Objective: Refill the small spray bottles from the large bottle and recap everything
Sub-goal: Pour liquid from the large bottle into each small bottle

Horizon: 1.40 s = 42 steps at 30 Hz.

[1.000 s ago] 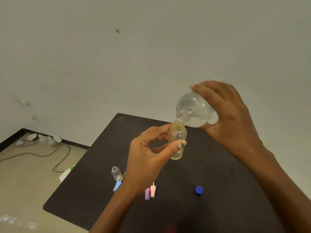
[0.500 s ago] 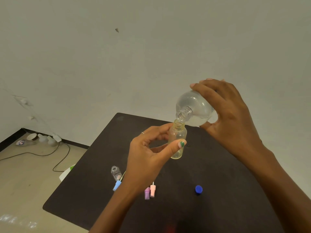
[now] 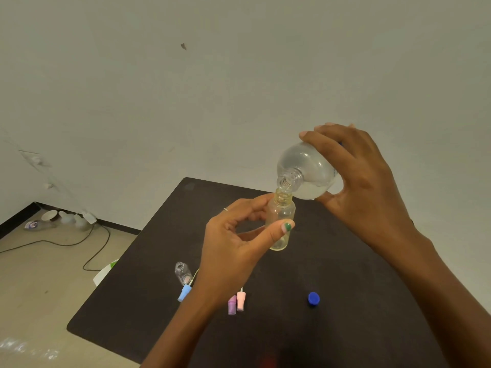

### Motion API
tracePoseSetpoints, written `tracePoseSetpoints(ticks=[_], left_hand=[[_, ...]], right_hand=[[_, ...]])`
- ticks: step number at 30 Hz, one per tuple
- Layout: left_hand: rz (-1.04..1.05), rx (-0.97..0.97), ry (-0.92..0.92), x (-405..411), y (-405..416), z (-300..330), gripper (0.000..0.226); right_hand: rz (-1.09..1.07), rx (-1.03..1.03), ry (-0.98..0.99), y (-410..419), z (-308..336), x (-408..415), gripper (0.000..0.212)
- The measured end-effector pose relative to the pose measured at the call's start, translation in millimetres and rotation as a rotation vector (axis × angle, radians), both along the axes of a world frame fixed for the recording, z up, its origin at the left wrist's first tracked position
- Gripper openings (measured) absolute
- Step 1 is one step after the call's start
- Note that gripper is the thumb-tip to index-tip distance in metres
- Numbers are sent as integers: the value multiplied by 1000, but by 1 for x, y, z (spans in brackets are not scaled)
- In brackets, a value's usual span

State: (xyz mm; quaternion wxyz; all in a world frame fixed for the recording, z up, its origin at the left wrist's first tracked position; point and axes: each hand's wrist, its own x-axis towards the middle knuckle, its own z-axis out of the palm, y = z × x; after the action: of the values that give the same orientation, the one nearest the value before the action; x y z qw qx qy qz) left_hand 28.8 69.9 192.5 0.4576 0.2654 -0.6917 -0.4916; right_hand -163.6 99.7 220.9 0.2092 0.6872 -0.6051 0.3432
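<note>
My left hand (image 3: 236, 248) pinches a small yellowish spray bottle (image 3: 281, 221) upright above the dark table (image 3: 345, 301), its cap off. My right hand (image 3: 364, 179) grips the large clear bottle (image 3: 305, 168), tilted so its open neck sits right over the small bottle's mouth. Another small clear bottle (image 3: 182, 272) stands uncapped on the table at the left. Spray caps lie near it: a blue one (image 3: 184, 292), a purple one (image 3: 232, 304) and a pink one (image 3: 241, 300). The large bottle's blue cap (image 3: 313, 298) lies to the right.
The table stands against a pale wall (image 3: 239, 88). On the floor at the left lie a black cable (image 3: 79, 243), a cup and clutter (image 3: 50, 219) by the skirting. A white and green object (image 3: 106, 272) pokes out beside the table's left edge.
Almost nothing differs: both hands hold the same pouring pose, with the large bottle's neck staying over the small bottle's mouth.
</note>
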Motion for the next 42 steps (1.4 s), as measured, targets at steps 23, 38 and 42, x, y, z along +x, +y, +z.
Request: tracePoseSetpoints(ticks=[23,38,42], left_hand=[[-15,26,15,0,0,0,34],[-19,34,24,-1,1,2,34],[-16,32,26,-1,2,2,34]], right_hand=[[-2,-4,-6,-1,1,1,70],[-7,-5,7,-2,2,0,71],[-6,-5,14,-2,2,1,71]])
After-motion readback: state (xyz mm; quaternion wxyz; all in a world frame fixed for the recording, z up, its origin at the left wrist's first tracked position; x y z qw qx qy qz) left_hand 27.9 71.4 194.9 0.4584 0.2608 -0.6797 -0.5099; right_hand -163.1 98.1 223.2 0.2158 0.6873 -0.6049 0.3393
